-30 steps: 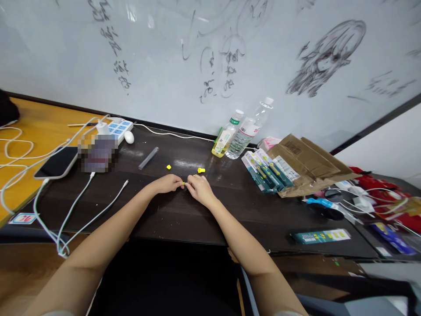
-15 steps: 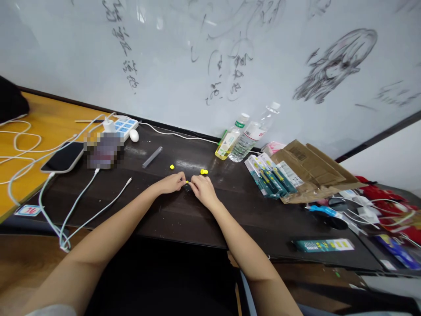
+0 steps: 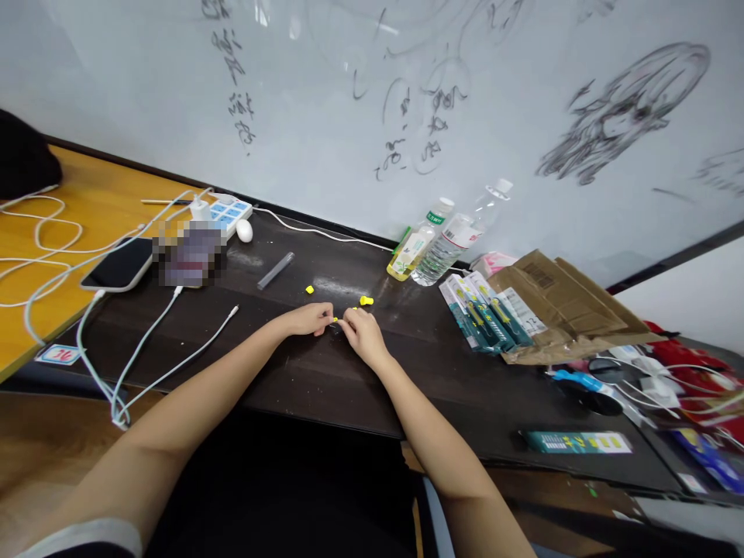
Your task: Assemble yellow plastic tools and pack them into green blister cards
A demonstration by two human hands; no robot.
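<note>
At left hand point(image 3: 315, 318), yellow piece point(image 3: 335, 319); barcode point(image 3: 539, 273) on package point(image 3: 581, 310).

A tiny yellow piece point(image 3: 335, 319), mostly hidden, shows between the fingertips of the left hand point(image 3: 333, 316) and right hand point(image 3: 342, 319), with a blocky yellow nub point(image 3: 310, 290) lying apart at its eleven o'clock and a yellow plug point(image 3: 366, 301), wider at one end, lying sideways at two o'clock.

A whiteboard point(image 3: 325, 101) seemingly leans behind the dark table point(image 3: 302, 380).
</note>
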